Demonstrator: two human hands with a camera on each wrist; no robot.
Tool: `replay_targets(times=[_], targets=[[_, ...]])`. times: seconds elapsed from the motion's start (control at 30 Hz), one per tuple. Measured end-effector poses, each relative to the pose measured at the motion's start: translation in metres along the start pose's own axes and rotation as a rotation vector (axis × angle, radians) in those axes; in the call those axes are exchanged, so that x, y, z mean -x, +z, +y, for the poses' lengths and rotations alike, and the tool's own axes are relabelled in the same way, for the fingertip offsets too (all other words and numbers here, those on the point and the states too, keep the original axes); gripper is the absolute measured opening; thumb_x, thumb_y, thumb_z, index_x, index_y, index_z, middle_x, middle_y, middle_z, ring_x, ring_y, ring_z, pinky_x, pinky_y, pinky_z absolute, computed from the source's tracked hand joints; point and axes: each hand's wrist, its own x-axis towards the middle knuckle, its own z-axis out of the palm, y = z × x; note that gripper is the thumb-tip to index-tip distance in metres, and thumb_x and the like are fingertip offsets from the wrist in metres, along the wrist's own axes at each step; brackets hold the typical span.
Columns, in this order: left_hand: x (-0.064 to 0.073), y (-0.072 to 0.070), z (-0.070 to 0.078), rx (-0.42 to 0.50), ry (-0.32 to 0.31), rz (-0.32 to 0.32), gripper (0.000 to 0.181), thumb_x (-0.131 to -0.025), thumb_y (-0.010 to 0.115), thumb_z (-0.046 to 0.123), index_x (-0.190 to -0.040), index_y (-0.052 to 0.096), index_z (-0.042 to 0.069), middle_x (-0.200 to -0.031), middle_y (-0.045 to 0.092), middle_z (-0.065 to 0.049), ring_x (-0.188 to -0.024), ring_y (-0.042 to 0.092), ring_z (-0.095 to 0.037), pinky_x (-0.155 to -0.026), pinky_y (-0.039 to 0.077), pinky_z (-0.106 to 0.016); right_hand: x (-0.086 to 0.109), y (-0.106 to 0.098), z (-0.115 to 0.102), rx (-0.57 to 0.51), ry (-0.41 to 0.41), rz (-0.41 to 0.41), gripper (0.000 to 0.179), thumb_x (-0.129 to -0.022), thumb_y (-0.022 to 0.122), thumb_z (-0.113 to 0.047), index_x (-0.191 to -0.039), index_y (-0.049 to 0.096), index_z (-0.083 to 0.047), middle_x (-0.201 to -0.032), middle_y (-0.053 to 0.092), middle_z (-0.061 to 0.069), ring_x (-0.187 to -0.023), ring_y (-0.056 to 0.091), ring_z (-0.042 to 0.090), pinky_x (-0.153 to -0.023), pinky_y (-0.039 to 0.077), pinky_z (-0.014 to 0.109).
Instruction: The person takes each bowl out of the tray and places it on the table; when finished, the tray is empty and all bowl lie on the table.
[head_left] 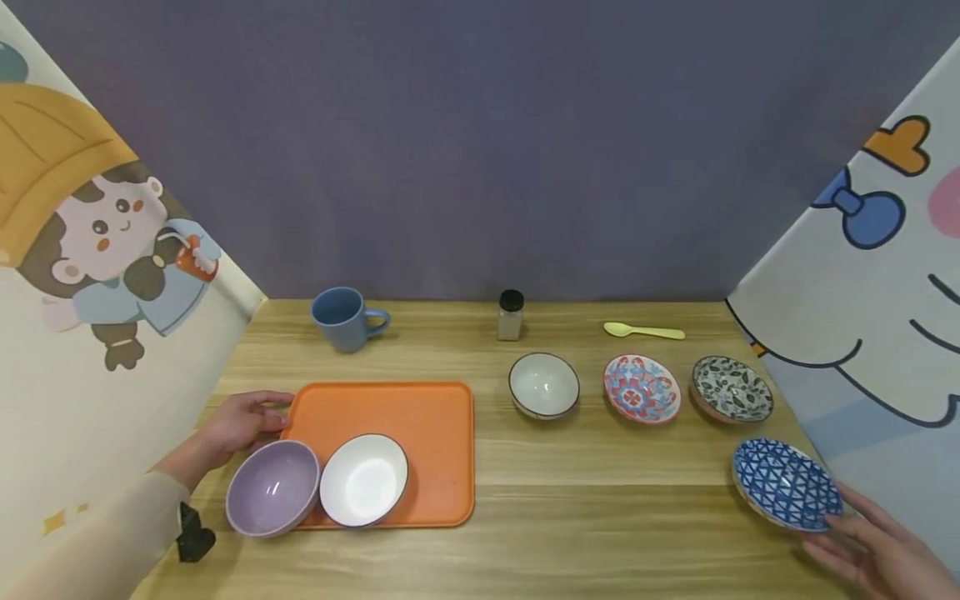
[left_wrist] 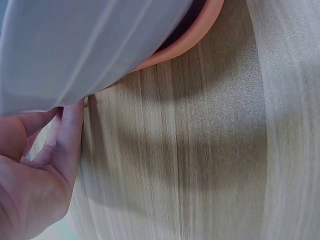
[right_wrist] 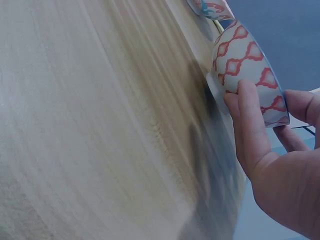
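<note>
At the right edge of the table, my right hand point(head_left: 873, 542) grips a blue-and-white patterned bowl point(head_left: 786, 483) by its near side, thumb at the rim. The right wrist view shows fingers point(right_wrist: 252, 115) against the bowl's outside, which carries red diamonds. The bowl is tilted close over the wood. On the left, my left hand point(head_left: 243, 423) holds the left rim of the orange tray point(head_left: 438, 450); the left wrist view hides the fingertips behind the purple bowl point(head_left: 273, 487). That bowl overhangs the tray's left edge, beside a white bowl point(head_left: 365, 479) with a dark rim.
Behind the tray stands a blue mug point(head_left: 345, 321). A black-capped jar point(head_left: 511, 317) and a yellow spoon point(head_left: 643, 332) are at the back. Between the hands sit a dark-rimmed pale bowl point(head_left: 544, 385), a red-and-blue patterned bowl point(head_left: 642, 389) and a leaf-patterned bowl point(head_left: 731, 389).
</note>
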Motion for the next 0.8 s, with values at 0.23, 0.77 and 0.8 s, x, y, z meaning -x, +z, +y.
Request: replay_targets(times=[0.23,0.77,0.8], targets=[[-0.002,0.002,-0.002,0.024,-0.004,-0.009,0.056,-0.098,0.065,0.003,-0.147,0.042,-0.012,-0.110,0.075,-0.017,-0.093,0.072,-0.019,-0.077,0.062,-0.036,-0.004,-0.005,0.006,-0.035,0.012,-0.001,0.096,-0.107,0.052,-0.019,-0.151,-0.032,-0.032,-0.161,-0.027,0.031,-0.087,0.069,0.014,-0.108,0.050,0.048],[-0.002,0.000,-0.001,0.031,0.004,-0.019,0.055,-0.098,0.064,0.003,-0.146,0.042,-0.013,-0.104,0.076,-0.013,-0.090,0.072,-0.017,-0.077,0.063,-0.036,0.000,-0.003,0.015,-0.095,0.003,-0.082,0.088,-0.111,0.044,-0.019,-0.149,-0.032,-0.040,-0.162,-0.036,0.021,-0.094,0.071,0.016,-0.111,0.045,0.055],[-0.002,0.000,-0.001,0.034,-0.001,-0.016,0.055,-0.098,0.064,0.003,-0.146,0.043,-0.012,-0.104,0.076,-0.012,-0.090,0.072,-0.017,-0.077,0.063,-0.036,0.000,-0.002,0.015,-0.091,0.000,-0.081,0.088,-0.111,0.045,-0.021,-0.149,-0.032,-0.040,-0.162,-0.035,0.022,-0.094,0.071,0.016,-0.111,0.045,0.054]])
